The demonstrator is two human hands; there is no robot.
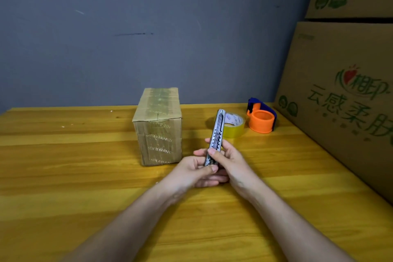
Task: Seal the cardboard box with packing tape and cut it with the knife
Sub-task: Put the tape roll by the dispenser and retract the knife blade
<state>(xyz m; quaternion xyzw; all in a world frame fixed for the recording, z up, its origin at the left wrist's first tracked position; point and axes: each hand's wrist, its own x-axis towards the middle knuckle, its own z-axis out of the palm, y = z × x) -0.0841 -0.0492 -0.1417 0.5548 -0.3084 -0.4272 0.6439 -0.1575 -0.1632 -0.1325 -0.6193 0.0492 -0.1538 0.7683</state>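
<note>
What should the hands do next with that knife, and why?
Probably slide the blade out with a thumb. Both the left hand and the right hand hold the utility knife upright, and no blade shows past its tip. The cardboard box already looks taped, so cutting likely comes next.

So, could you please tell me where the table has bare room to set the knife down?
The wooden table is bare left of the small cardboard box and near the person. It is crowded on the right: tape roll, orange dispenser and stacked large boxes.
</note>
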